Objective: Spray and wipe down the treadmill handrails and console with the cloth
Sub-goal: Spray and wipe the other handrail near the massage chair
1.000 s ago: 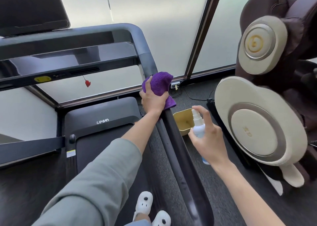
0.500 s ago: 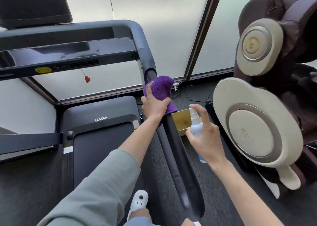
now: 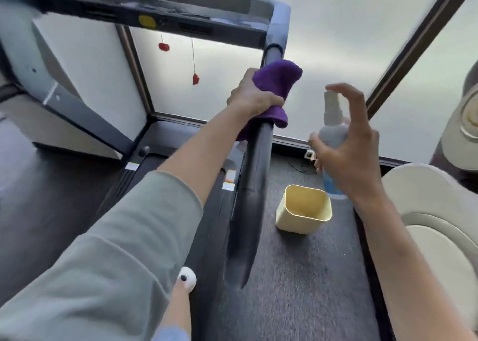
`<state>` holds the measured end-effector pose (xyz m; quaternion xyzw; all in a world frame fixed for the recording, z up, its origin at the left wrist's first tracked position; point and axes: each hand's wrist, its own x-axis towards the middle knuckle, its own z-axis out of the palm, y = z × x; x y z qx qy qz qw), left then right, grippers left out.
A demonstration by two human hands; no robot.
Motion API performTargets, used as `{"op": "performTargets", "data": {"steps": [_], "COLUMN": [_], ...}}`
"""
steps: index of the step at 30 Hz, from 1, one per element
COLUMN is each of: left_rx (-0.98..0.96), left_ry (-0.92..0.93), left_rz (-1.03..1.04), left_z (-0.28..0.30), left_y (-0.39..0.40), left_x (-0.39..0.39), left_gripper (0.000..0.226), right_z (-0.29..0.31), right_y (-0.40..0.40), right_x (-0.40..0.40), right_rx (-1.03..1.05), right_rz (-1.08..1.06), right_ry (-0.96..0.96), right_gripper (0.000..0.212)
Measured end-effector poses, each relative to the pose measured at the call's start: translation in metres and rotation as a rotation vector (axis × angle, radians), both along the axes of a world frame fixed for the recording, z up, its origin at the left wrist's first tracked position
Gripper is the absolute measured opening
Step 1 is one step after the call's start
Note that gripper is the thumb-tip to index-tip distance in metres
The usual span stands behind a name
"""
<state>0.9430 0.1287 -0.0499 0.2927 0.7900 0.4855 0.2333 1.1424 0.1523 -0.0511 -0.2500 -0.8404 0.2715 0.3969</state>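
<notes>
My left hand [image 3: 252, 96] grips a purple cloth [image 3: 275, 82] wrapped around the treadmill's black right handrail [image 3: 252, 185], near where the rail meets the grey frame. To the right of the rail my right hand [image 3: 346, 149] holds a small spray bottle [image 3: 332, 133] upright, with the index finger curled over its nozzle. The console bar [image 3: 160, 12] with a yellow sticker crosses the top of the view. The frame is motion-blurred.
A pale yellow bin [image 3: 304, 208] stands on the dark carpet right of the rail. A cream and brown massage chair [image 3: 439, 224] fills the right edge. Frosted glass panels stand ahead. The treadmill belt [image 3: 144, 185] and my white shoe [image 3: 186, 278] lie below.
The view has swung right and down. My left hand with the cloth sits higher on the rail, close to the frame joint. My right hand has lifted the bottle nearer the rail.
</notes>
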Motion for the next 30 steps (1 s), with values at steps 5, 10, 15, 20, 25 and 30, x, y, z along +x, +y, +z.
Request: {"op": "performTargets", "data": {"steps": [5,10,15,20,25,30], "left_rx": [-0.050,-0.096,-0.135,-0.237,-0.205,-0.206], "left_ry": [0.046,0.086,0.199,0.344,0.354,0.351], "left_rz": [0.020,0.005,0.033,0.066,0.113,0.097], "left_z": [-0.001,0.004,0.001,0.007,0.008,0.009], "left_y": [-0.042,-0.074,-0.108,-0.110,-0.103,-0.091], "left_x": [0.035,0.060,0.085,0.097,0.094,0.083], "left_gripper": [0.077,0.072,0.083,0.064,0.046,0.047], "right_z": [0.002,0.003,-0.004,-0.009,-0.005,0.004], "right_y": [-0.011,-0.021,-0.027,-0.031,-0.023,-0.015], "right_x": [0.031,0.050,0.059,0.071,0.076,0.061], "right_rx": [-0.065,-0.109,-0.130,-0.119,-0.120,-0.120], "right_rz": [0.088,0.154,0.224,0.244,0.245,0.252], "right_ry": [-0.029,-0.035,-0.044,-0.067,-0.041,0.005], "right_gripper": [0.066,0.064,0.064,0.063,0.065,0.068]}}
